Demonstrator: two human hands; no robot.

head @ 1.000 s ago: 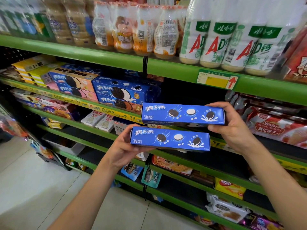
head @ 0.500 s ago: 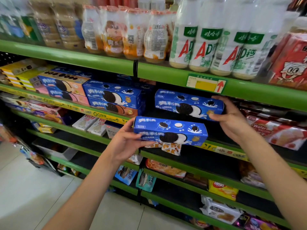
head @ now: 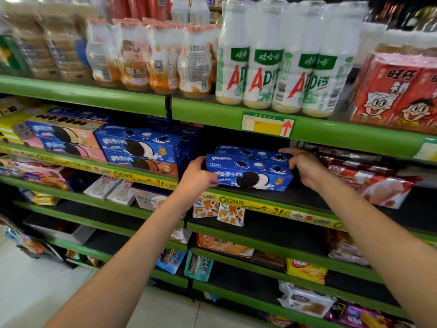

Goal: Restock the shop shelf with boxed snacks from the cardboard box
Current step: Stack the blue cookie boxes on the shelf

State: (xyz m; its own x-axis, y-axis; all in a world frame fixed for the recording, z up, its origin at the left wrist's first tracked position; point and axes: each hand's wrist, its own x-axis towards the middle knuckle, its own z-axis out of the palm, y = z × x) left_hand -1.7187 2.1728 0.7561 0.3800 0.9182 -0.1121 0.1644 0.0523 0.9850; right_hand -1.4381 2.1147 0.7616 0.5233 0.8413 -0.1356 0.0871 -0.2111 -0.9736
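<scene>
Two blue cookie boxes stand on the dark second shelf (head: 307, 197), one behind the other. My left hand (head: 197, 177) grips the left end of the front blue box (head: 248, 172). The rear blue box (head: 253, 152) sits just behind and slightly higher; my right hand (head: 305, 165) holds its right end, fingers curled over its top corner. Both boxes lie lengthwise with their cookie pictures facing me. A stack of matching blue boxes (head: 139, 144) stands to their left on the same shelf. The cardboard box is out of sight.
White drink bottles (head: 272, 67) and red packs (head: 399, 88) crowd the green top shelf (head: 212, 110). Red wafer packs (head: 369, 183) lie right of my hands. Small snack bags (head: 217, 210) hang below the shelf edge. Lower shelves hold scattered packets; pale floor lies at bottom left.
Both hands moved forward and down into the shelf. The two blue boxes went from held in the air to resting on the second shelf, one behind the other.
</scene>
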